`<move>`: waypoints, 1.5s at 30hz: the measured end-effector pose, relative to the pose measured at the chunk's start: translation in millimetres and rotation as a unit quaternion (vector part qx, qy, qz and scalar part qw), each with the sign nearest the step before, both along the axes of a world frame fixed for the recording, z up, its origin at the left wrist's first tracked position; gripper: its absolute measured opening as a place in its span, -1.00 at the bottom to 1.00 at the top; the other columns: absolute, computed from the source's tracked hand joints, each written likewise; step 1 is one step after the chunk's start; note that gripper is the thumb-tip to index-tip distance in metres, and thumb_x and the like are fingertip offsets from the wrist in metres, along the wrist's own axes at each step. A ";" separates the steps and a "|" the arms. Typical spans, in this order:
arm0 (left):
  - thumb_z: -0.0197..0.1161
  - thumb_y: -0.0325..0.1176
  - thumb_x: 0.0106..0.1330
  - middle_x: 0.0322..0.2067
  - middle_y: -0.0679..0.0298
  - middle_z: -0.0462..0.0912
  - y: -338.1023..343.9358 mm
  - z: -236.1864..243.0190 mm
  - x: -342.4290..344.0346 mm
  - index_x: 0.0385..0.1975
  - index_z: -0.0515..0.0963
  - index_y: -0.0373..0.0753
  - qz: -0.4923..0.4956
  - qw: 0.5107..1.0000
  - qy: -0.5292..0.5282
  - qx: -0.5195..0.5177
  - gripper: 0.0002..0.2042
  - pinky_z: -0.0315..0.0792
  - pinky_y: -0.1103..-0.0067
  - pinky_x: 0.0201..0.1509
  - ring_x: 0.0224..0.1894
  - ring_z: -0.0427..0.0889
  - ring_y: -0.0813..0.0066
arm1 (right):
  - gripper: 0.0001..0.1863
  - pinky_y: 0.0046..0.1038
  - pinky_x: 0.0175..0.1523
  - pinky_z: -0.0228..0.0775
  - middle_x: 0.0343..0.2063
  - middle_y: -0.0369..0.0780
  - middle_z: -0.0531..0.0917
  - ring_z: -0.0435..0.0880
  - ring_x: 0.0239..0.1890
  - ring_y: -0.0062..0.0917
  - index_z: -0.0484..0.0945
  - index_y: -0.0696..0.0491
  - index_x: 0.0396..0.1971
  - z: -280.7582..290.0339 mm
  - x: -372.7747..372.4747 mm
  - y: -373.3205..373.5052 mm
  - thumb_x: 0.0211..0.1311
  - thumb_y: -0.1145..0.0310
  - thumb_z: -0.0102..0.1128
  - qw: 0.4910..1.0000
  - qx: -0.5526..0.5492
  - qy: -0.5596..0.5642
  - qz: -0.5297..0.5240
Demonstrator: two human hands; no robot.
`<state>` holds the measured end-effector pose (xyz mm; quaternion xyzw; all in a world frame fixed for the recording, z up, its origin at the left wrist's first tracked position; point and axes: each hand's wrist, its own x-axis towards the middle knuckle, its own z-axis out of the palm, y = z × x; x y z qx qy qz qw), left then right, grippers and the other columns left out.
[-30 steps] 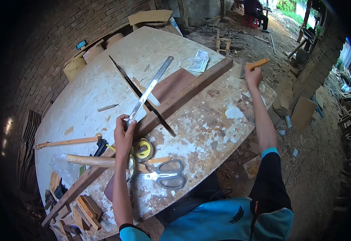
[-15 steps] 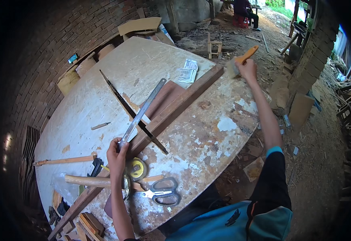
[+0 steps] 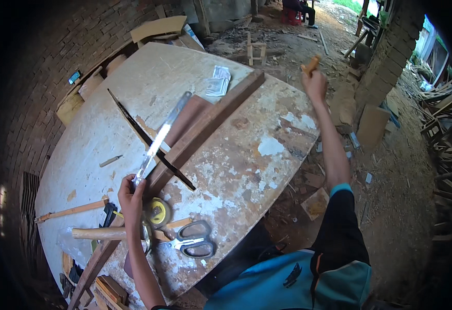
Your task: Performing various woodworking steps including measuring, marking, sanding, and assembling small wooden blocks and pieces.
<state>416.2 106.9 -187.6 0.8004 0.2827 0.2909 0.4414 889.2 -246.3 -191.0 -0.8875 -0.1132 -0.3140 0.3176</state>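
The left hand (image 3: 132, 194) is closing around the near end of a long metal ruler (image 3: 160, 138), which is lying slantwise across a long dark wooden board (image 3: 205, 126) on the tabletop (image 3: 133, 103). The right hand (image 3: 315, 82) is stretching out past the far right edge of the tabletop, fingers wrapped around a short orange pencil (image 3: 310, 65) that is pointing up and away. A thin dark strip (image 3: 148, 138) is crossing under the ruler and over the board. Just beside the left hand, a yellow tape measure (image 3: 158, 212) is sitting on the tabletop, with black-handled scissors (image 3: 195, 245) lying near it toward the person. A wooden-handled hammer (image 3: 97, 233) and a second wooden handle (image 3: 71, 211) are lying to the left of the wrist. A small pencil stub (image 3: 110, 160) is resting farther out on the pale surface, and folded paper (image 3: 218, 81) is lying by the board's far end. Beyond the tabletop, wood scraps are littering the dirt floor (image 3: 391, 196).
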 end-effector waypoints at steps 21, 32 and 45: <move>0.30 -0.31 0.17 -0.63 0.38 0.41 2.6 4.4 -8.2 -0.23 0.51 -0.34 0.007 0.989 -0.015 0.148 -0.73 0.20 0.62 -0.51 -0.56 0.29 0.65 | -0.65 -0.37 -0.44 0.41 -0.63 -0.16 0.65 0.65 -0.53 -0.49 0.63 0.16 -0.47 9.5 -101.9 -30.1 0.03 0.11 0.28 0.948 0.075 0.236 0.199; 0.37 -0.21 0.09 -0.58 0.01 0.58 -13.8 14.9 -14.9 -0.29 0.55 -0.35 0.068 0.973 0.091 0.203 -0.66 0.41 0.41 -0.42 -0.52 0.60 0.18 | -0.68 -0.51 -0.05 0.43 -0.27 -0.18 0.64 0.59 -0.17 -0.58 0.59 0.18 -0.18 39.3 -316.9 2.4 0.09 0.32 0.30 0.710 0.041 0.376 0.594; 0.39 -0.17 0.02 -0.46 0.01 0.64 -0.2 21.9 2.0 -0.30 0.60 -0.34 0.035 0.979 0.163 0.118 -0.64 0.46 0.43 -0.26 -0.38 0.65 0.19 | -0.68 -0.44 -0.21 0.42 -0.37 -0.15 0.65 0.62 -0.33 -0.50 0.55 0.21 -0.21 20.0 -219.6 -22.2 0.18 0.25 0.17 0.911 0.147 0.191 0.334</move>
